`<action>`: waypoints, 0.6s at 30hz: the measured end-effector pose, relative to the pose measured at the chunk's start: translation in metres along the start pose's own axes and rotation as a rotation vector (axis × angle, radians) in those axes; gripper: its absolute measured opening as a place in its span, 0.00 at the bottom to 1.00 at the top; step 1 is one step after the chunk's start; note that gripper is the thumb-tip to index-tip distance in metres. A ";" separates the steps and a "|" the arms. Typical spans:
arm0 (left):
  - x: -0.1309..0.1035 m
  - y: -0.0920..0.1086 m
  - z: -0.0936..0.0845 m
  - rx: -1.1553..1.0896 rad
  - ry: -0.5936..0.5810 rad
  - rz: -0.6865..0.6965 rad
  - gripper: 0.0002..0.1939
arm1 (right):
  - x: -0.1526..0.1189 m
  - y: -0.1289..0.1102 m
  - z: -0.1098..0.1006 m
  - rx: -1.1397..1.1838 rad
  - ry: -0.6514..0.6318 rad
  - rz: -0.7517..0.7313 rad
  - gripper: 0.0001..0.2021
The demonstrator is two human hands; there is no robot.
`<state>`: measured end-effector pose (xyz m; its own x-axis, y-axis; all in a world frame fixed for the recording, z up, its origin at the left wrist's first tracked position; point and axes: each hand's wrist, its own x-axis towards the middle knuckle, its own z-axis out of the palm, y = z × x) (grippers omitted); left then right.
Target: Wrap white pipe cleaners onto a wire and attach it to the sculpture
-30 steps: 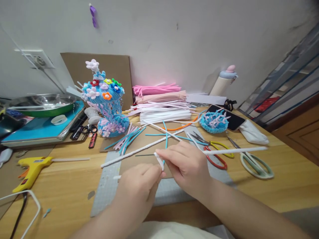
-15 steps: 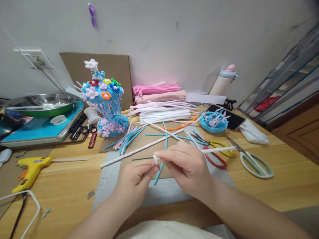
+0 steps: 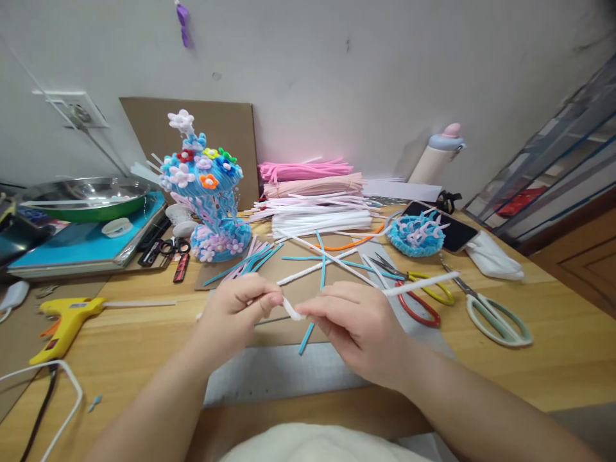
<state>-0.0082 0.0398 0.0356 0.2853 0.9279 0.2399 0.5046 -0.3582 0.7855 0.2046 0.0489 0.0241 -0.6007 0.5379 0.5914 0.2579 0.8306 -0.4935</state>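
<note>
A short bent stretch of white pipe cleaner spans the gap between my two hands. My left hand pinches its left end. My right hand grips the other side, and a white length sticks out to the right past the knuckles. Beneath them, blue pipe cleaners and white ones lie crossed on a brown cardboard sheet. A thin dark rod lies partly behind the white piece.
A blue flowered pipe-cleaner model stands behind on the left. Scissors lie at right, near a round blue piece. A yellow glue gun rests at left. Bundled pipe cleaners line the wall.
My left hand has moved left and slightly up, away from my right hand. More of the white pipe cleaner now shows between them. The view has shifted slightly.
</note>
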 end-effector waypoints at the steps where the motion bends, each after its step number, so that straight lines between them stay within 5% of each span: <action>1: 0.000 -0.004 0.005 -0.125 -0.050 -0.063 0.17 | 0.000 0.000 0.000 0.034 -0.002 -0.009 0.09; 4: -0.004 -0.009 0.027 -0.322 -0.146 -0.178 0.19 | 0.000 0.000 0.000 0.096 0.024 -0.004 0.09; 7: -0.015 -0.001 0.047 -0.279 -0.122 -0.194 0.19 | -0.002 0.002 0.003 -0.016 0.119 0.051 0.09; 13: -0.034 0.020 0.048 0.580 0.292 0.233 0.07 | -0.004 0.006 0.012 -0.360 0.108 0.139 0.07; 18: -0.034 0.024 0.033 0.776 0.320 0.397 0.05 | -0.003 0.003 0.011 -0.386 0.066 0.066 0.08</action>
<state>0.0212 -0.0041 0.0277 0.3734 0.6656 0.6462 0.8552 -0.5168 0.0381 0.1987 0.0485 0.0136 -0.5265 0.5899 0.6123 0.5676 0.7800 -0.2634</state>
